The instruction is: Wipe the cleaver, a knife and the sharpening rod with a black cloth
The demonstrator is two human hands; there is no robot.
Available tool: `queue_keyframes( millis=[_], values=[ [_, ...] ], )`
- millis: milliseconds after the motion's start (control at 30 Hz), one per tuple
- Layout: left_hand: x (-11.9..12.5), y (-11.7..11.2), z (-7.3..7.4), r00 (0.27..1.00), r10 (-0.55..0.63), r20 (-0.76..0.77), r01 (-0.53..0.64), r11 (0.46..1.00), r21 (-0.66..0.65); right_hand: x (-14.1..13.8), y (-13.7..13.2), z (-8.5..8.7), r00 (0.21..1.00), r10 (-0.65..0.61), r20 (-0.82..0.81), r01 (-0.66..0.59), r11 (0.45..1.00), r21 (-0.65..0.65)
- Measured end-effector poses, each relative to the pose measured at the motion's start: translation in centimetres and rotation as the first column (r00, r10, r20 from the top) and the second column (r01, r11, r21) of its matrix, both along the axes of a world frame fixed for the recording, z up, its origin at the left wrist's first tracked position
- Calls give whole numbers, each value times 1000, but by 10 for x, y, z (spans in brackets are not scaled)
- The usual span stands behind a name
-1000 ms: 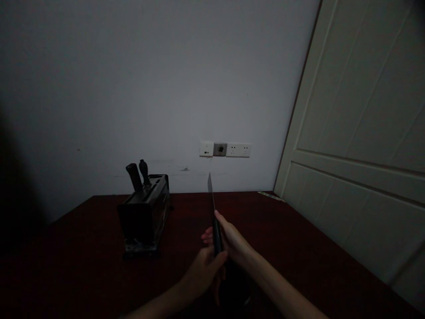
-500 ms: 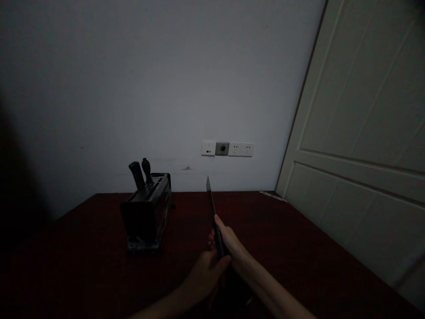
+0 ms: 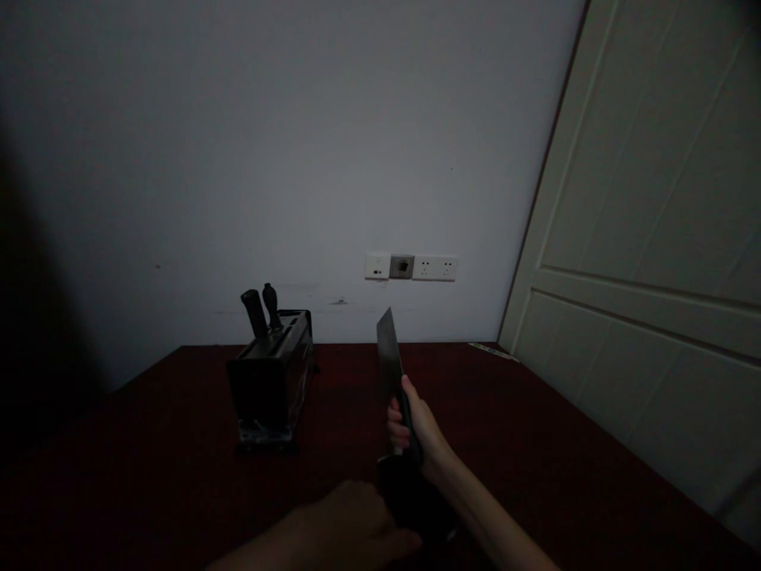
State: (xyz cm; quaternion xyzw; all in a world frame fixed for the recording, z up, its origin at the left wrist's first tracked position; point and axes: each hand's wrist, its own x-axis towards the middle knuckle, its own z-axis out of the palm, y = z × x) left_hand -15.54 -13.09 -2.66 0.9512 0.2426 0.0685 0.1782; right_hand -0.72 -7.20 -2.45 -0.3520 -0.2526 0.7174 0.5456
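Note:
My right hand (image 3: 416,428) is wrapped round the dark handle of a cleaver (image 3: 389,349), whose broad blade points up and away over the dark red table (image 3: 535,428). My left hand (image 3: 350,527) lies low near the front edge, below the right hand, fingers loosely curled over a dark object (image 3: 416,503) that I cannot make out. A black knife block (image 3: 270,385) stands to the left on the table, with two dark knife handles (image 3: 261,309) sticking up from its slots.
A white wall with a strip of sockets (image 3: 411,267) runs behind the table. A pale panelled door (image 3: 648,238) stands at the right, close to the table's edge. The room is dim.
My left hand has come off the cleaver's handle and dropped towards the front. The right hand has turned the blade, so that its broad side now shows.

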Motion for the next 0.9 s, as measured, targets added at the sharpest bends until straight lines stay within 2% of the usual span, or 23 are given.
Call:
queue_keyframes(
  millis=[100, 233, 333, 433, 533, 633, 767, 900],
  values=[
    [4, -6, 0, 996, -53, -70, 62, 990, 129, 11, -1, 1, 975, 122, -184, -116, 992, 42],
    [12, -2, -25, 987, -120, -107, 143, 959, 243, 22, -9, -6, 891, 247, -380, -212, 968, 131],
    [16, 3, -41, 989, -140, -55, 150, 937, 314, 29, -16, -18, 833, 305, -462, -243, 951, 191],
    [21, 10, -44, 986, -168, 7, 154, 921, 356, 34, -20, -30, 754, 394, -526, -300, 919, 257],
    [27, 19, -41, 966, -256, 45, 229, 920, 318, 37, -19, -42, 674, 476, -565, -363, 879, 308],
    [32, 30, -43, 944, -316, 91, 288, 929, 232, 38, -17, -51, 668, 475, -573, -361, 880, 308],
    [38, 38, -55, 961, -250, 116, 223, 953, 207, 41, -17, -59, 679, 451, -579, -336, 893, 300],
    [41, 42, -67, 982, -159, 102, 135, 968, 212, 45, -21, -60, 691, 406, -598, -289, 914, 285]
  ],
)
